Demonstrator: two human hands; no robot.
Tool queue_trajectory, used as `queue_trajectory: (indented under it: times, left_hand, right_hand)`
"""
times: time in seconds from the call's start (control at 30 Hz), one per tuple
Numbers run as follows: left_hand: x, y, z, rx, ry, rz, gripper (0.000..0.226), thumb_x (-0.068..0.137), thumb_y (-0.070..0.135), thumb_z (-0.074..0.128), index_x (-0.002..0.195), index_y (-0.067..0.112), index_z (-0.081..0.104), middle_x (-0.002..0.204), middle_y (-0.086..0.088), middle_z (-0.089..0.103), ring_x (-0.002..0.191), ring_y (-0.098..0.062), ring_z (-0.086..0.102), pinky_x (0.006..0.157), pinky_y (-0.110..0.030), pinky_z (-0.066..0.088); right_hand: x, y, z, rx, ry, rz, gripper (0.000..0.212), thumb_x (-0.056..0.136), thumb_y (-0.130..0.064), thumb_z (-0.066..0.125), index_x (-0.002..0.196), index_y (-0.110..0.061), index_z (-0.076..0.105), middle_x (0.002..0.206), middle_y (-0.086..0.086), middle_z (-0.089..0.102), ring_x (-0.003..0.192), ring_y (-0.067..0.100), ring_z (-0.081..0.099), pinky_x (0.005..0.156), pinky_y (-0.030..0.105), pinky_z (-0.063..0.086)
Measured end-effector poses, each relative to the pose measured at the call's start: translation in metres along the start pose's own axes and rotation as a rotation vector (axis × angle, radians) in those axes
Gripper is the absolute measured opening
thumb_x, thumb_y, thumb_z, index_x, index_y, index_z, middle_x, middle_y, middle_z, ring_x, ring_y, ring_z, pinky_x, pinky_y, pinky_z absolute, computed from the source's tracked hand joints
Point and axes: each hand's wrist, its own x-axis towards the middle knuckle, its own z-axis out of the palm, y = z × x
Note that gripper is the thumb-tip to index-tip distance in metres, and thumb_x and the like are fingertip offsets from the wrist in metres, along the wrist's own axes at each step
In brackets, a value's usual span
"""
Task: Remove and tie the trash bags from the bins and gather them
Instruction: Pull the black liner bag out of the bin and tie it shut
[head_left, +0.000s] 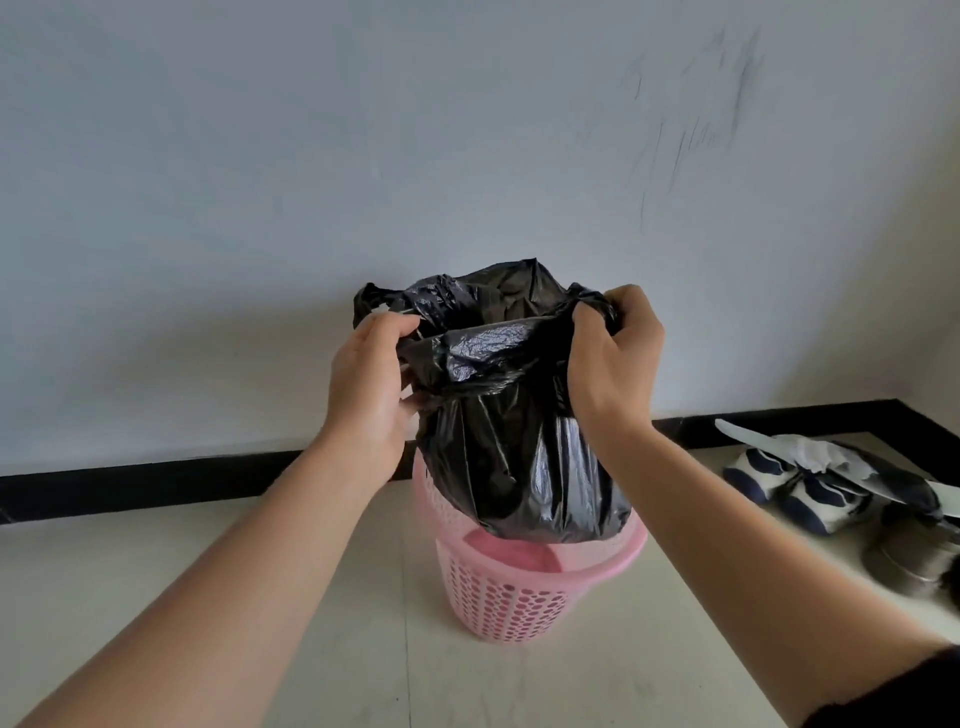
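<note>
Black baseboard (156, 483) runs along the foot of the white wall (260, 182) from 9 o'clock toward centre; pale tiled floor (208, 545) in front of it is bare out to the frame's left edge. Left hand (371, 387), at roughly 10 o'clock of the bag, fingers curled closed and gripping a gathered fold of plastic at the bag's neck. Black trash bag (514, 457) hangs at frame centre, lifted so its rounded bottom sits at about rim level of the pink perforated bin (498, 597); whether the bottom touches the rim cannot be told. Bag mouth partly open at 12 o'clock, one handle loop sticking out at upper left. Pink bin interior shows below the bag at 6 o'clock. Bin stands on the floor close to the baseboard, open floor on both flanks. Right hand (613, 364), at 2 o'clock of the bag, fingers clenched on the opposite handle edge. At 3 o'clock, near the right frame edge, shoes (810, 493) with white paper (815, 452) lying on them, well apart from the bin.
</note>
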Motion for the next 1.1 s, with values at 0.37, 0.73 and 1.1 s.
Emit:
queue_trajectory:
  times: [0.37, 0.73, 1.1]
  left_hand:
    - [-0.032, 0.122, -0.095, -0.007, 0.025, 0.224, 0.010, 0.078, 0.012, 0.059, 0.070, 0.017, 0.057, 0.072, 0.001, 0.053, 0.070, -0.016, 0.053, 0.064, -0.030, 0.045]
    - [-0.037, 0.056, -0.275, 0.406, 0.366, -0.176, 0.022, 0.065, 0.012, 0.068, 0.049, 0.019, 0.054, 0.077, -0.008, 0.055, 0.078, -0.024, 0.054, 0.075, -0.035, 0.046]
    - [-0.045, 0.025, -0.339, 0.724, 0.528, -0.348, 0.025, 0.082, 0.035, 0.059, 0.082, 0.013, 0.071, 0.095, -0.007, 0.070, 0.088, -0.022, 0.061, 0.080, -0.034, 0.047]
  right_hand:
    - [-0.062, -0.082, 0.100, 0.123, -0.195, -0.040, 0.011, 0.088, -0.009, 0.046, 0.086, -0.016, 0.038, 0.070, 0.000, 0.039, 0.059, 0.017, 0.034, 0.050, 0.025, 0.032]
    - [-0.172, 0.029, 0.209, -0.352, -0.585, 0.302, 0.014, 0.090, -0.008, 0.047, 0.104, -0.009, 0.043, 0.084, 0.004, 0.050, 0.069, 0.017, 0.045, 0.062, 0.032, 0.037]
    - [-0.199, 0.075, 0.210, -0.731, -0.766, 0.246, 0.019, 0.081, -0.020, 0.059, 0.100, -0.021, 0.055, 0.071, -0.007, 0.054, 0.065, 0.007, 0.043, 0.086, 0.036, 0.021]
